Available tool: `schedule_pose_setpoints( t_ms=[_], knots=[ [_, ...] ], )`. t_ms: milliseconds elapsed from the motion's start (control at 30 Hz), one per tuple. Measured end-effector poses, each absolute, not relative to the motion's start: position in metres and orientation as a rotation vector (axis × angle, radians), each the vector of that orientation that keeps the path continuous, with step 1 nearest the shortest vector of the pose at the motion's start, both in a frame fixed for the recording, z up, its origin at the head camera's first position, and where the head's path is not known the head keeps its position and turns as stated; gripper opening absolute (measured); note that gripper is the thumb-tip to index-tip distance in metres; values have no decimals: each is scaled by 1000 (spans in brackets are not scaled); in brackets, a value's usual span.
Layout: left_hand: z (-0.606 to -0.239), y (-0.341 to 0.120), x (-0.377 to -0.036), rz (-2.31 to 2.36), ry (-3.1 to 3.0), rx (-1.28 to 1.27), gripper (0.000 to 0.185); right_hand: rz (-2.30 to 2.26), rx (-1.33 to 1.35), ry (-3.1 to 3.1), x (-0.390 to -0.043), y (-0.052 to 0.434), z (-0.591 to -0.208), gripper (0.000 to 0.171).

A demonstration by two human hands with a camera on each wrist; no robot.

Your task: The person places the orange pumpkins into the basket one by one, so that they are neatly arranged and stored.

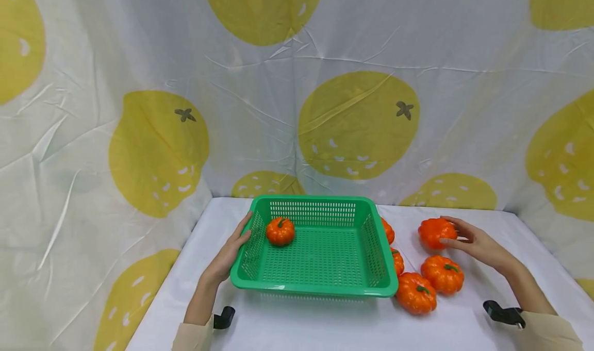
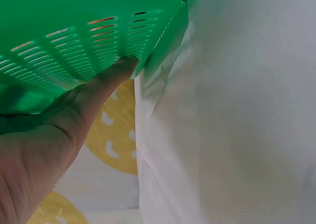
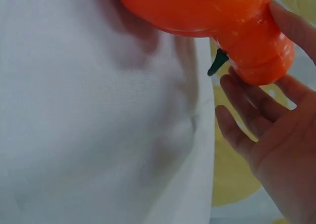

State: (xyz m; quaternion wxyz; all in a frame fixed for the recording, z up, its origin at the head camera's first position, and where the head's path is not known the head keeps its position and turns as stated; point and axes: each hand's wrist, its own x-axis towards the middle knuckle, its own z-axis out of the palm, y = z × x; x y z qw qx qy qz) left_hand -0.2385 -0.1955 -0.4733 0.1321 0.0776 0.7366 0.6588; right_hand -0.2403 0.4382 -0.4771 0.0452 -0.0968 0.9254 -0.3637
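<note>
On a white-covered bench (image 1: 325, 325) stood a green basket (image 1: 320, 289), one toy pumpkin (image 1: 280, 231) inside. The left hand (image 1: 229, 255) lay flat against its left wall. The right hand (image 1: 478, 245), fingers loosely curved, cupped another pumpkin (image 1: 433, 232) beside four others.

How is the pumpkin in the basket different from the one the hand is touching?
The small orange toy pumpkin sits inside the green slotted plastic basket, untouched; the far orange toy pumpkin lies on the white tablecloth, touched by the right hand. The first stands stem-up; the second's stem is hidden. Both are orange and ribbed.
</note>
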Motion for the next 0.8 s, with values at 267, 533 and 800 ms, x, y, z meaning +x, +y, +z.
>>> schedule_pose_setpoints(
  t_ms=[267, 533, 800],
  knots=[
    [-472, -197, -239, 1915, 2144, 219, 57, -999, -317, 2898, -240, 440, -467, 69],
    [-473, -195, -237, 1902, 2147, 218, 56, -938, -307, 2891, -244, 431, -476, 73],
    [-473, -196, -238, 1905, 2147, 216, 56, -1029, -287, 2905, -244, 420, -478, 73]
  ],
)
